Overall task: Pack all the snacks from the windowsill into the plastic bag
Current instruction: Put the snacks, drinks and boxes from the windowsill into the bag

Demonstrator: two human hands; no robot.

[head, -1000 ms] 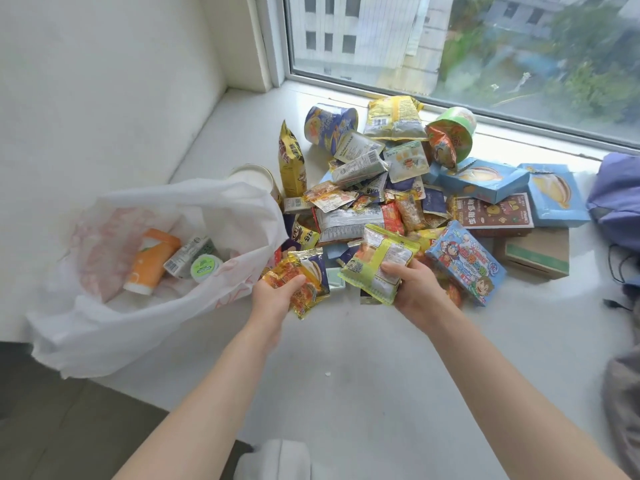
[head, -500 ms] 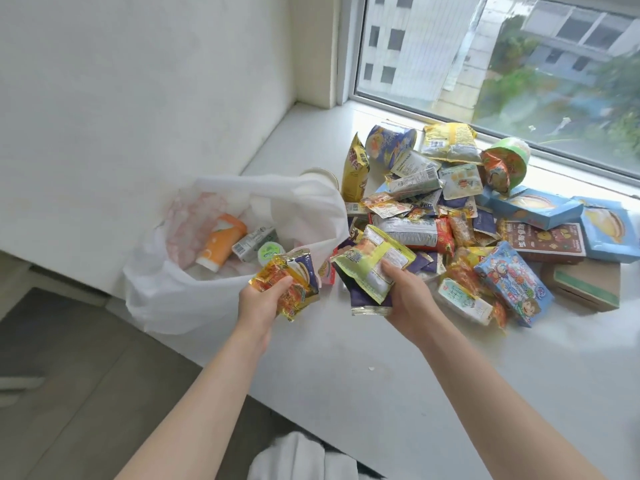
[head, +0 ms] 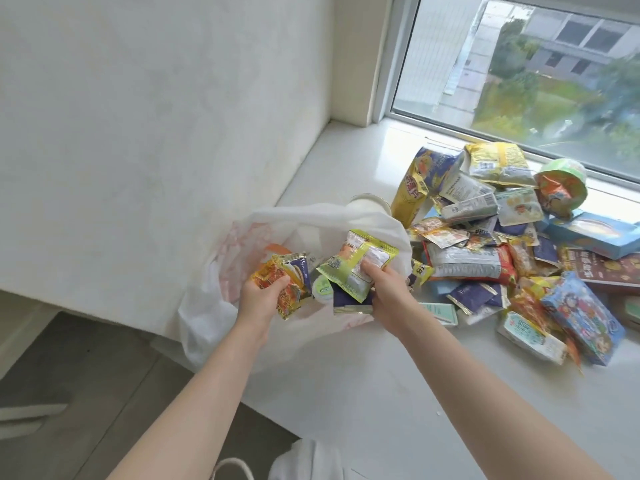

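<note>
Left hand [head: 261, 301] fingers [head: 277, 283] curled round orange foil sachets [head: 268, 273]; right hand [head: 389, 297] grips lime-green crinkly packet [head: 349, 261]. I see both over the open white plastic bag [head: 204, 317]. Loose snack pile [head: 485, 265] crowds the white windowsill [head: 363, 393] to the right; white paper cup [head: 370, 204] behind the bag.

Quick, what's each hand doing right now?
Left hand: holding orange-and-yellow foil snack packets.
Right hand: holding a lime-green plastic snack packet and a dark purple packet.

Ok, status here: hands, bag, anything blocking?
Left hand grips orange foil packets; right hand grips yellow-green packets. Both over open white plastic bag. Nothing blocking.
</note>
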